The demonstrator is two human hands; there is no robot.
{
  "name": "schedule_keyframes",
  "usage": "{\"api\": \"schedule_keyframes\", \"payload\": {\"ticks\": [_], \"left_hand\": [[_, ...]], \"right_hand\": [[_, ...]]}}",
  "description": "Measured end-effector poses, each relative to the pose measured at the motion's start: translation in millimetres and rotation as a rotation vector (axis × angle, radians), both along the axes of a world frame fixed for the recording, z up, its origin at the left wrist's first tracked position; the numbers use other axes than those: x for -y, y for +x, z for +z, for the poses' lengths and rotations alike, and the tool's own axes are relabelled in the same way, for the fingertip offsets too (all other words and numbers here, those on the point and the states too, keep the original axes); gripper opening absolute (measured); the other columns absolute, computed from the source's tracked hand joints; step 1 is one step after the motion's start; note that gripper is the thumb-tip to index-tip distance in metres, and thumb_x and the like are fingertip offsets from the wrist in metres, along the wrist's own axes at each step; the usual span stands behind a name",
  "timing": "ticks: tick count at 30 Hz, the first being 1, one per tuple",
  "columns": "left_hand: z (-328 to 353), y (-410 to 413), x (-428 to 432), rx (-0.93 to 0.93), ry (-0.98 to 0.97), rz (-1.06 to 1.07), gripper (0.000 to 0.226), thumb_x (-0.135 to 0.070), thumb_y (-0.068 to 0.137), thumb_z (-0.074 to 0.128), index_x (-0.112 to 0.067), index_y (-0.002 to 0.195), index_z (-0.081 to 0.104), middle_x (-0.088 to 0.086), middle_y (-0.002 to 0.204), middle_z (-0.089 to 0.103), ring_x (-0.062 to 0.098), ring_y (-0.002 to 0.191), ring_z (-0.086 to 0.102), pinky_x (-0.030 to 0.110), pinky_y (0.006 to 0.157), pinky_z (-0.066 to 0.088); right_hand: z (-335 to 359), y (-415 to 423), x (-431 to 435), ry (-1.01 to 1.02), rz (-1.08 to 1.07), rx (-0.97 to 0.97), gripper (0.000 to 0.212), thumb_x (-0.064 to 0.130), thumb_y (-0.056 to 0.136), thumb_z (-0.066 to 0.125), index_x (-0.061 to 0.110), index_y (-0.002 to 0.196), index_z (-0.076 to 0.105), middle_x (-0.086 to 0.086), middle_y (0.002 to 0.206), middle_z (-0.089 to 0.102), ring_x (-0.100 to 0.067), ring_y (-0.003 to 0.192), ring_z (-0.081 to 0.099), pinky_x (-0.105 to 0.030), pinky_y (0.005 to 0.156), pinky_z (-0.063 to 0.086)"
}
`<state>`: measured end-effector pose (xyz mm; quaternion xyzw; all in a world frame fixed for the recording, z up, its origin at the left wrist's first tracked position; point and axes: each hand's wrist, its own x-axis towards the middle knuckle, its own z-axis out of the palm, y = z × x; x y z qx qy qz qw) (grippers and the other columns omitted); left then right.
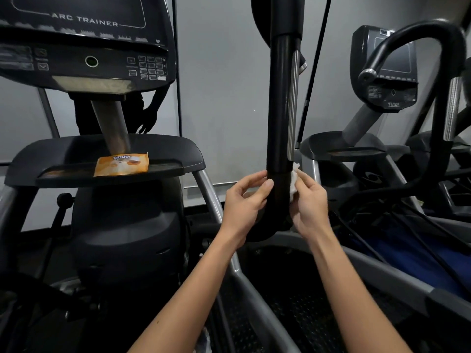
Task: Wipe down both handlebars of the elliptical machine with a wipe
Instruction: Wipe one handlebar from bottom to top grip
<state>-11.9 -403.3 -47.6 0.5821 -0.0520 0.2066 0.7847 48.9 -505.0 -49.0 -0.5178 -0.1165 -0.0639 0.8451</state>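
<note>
Right hand [309,202] pinches wipe [294,183] on upright handlebar [280,110], right side; left hand [244,202] fingers [254,175] clasp its left side.

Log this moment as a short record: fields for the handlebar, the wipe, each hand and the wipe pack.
handlebar: upright black bar with a metal strip down its right side, bending at the bottom
wipe: white, crumpled, against the bar's right side near the bend
left hand: holds the bar's left side, thumb in front
right hand: pinches the wipe and presses it to the bar
wipe pack: orange, lying on the console tray
</note>
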Motion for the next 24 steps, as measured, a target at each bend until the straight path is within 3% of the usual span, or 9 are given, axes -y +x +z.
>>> {"api": "schedule_keyframes", "payload": {"ticks": [4,8,10,12,15,19,24], "left_hand": [[0,0,1,0.017,-0.002,0.024,0.016,-0.01,0.088,0.062,-0.021,0.098,0.066,-0.005,0.093,0.068,-0.004,0.076,0.067,0.012,0.067,0.052],[-3,2,1,0.002,-0.023,0.023,0.014,-0.01,0.087,0.063,-0.019,0.097,0.068,-0.002,0.09,0.07,0.0,0.08,0.067,0.016,0.074,0.054],[-5,4,-1,-0.006,-0.021,0.004,0.015,-0.01,0.087,0.063,-0.02,0.098,0.068,-0.002,0.092,0.071,0.002,0.084,0.067,0.017,0.076,0.054],[-6,5,-3,-0.011,-0.026,-0.017,0.016,-0.01,0.087,0.062,-0.021,0.098,0.068,-0.003,0.092,0.071,0.002,0.084,0.067,0.016,0.075,0.053],[-6,5,-4,-0.016,-0.045,-0.036,0.017,-0.01,0.088,0.062,-0.022,0.097,0.067,-0.006,0.09,0.071,0.001,0.082,0.067,0.015,0.073,0.053],[-7,6,-4,-0.025,-0.036,-0.026,0.017,-0.013,0.087,0.063,-0.025,0.098,0.067,-0.008,0.091,0.07,0.003,0.086,0.065,0.014,0.072,0.051],[-8,5,-4,-0.036,-0.041,-0.027,0.017,-0.013,0.089,0.061,-0.026,0.099,0.067,-0.007,0.095,0.07,0.003,0.089,0.066,0.015,0.073,0.052]], "right_hand": [[10,4,9,0.024,0.383,-0.031,0.029,0.005,0.095,0.04,0.003,0.086,0.068,-0.008,0.073,0.07,-0.012,0.065,0.067,-0.022,0.061,0.057],[13,0,15,0.01,0.392,0.026,0.027,0.001,0.094,0.04,0.002,0.094,0.067,-0.009,0.082,0.071,-0.013,0.075,0.067,-0.021,0.068,0.056],[9,-5,12,0.013,0.255,0.05,0.026,-0.004,0.094,0.04,0.001,0.102,0.064,-0.006,0.085,0.072,-0.012,0.078,0.068,-0.021,0.07,0.055],[3,-14,5,-0.047,-0.028,0.115,0.024,-0.003,0.093,0.047,0.007,0.105,0.065,-0.004,0.09,0.07,-0.01,0.084,0.066,-0.022,0.079,0.053],[-7,-28,-1,-0.215,-0.407,0.391,0.022,-0.002,0.087,0.059,0.015,0.098,0.067,0.004,0.091,0.064,-0.007,0.085,0.061,-0.016,0.079,0.048],[-27,-34,1,-0.423,-0.621,0.788,0.018,-0.005,0.08,0.066,0.002,0.097,0.069,-0.001,0.093,0.058,-0.013,0.088,0.06,-0.017,0.083,0.047],[-40,-34,2,-0.55,-0.75,0.922,0.016,-0.008,0.079,0.067,-0.003,0.094,0.069,-0.005,0.092,0.056,-0.02,0.079,0.059,-0.026,0.075,0.051]]}}
